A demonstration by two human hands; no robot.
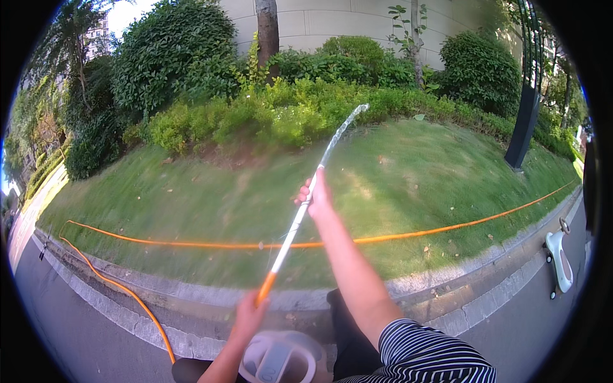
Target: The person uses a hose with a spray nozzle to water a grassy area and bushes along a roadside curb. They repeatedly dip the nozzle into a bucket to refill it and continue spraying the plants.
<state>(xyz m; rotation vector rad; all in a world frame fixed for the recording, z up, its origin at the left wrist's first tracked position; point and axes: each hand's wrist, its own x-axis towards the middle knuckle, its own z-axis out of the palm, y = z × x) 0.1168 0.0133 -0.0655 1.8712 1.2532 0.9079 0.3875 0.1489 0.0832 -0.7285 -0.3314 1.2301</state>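
Note:
My right hand [318,194] grips a white pipe [291,237] near its far end, with the thumb laid along it. A stream of water [346,128] leaves the tip and arcs towards the low shrubs [287,115]. At the near end, the pipe meets an orange hose [266,286], and my left hand [250,313] is closed around that hose. Some thin strands hang from the pipe's middle. Below my left hand is a pale plastic ride-on toy with a steering wheel [280,356], between my legs.
The orange garden hose [407,235] crosses the lawn [215,201] and loops back over the stone kerb [191,342] at left. On the road at right stands a white ride-on car [558,263]. A dark post [522,127], tree trunk [268,38] and wall [316,21] stand beyond.

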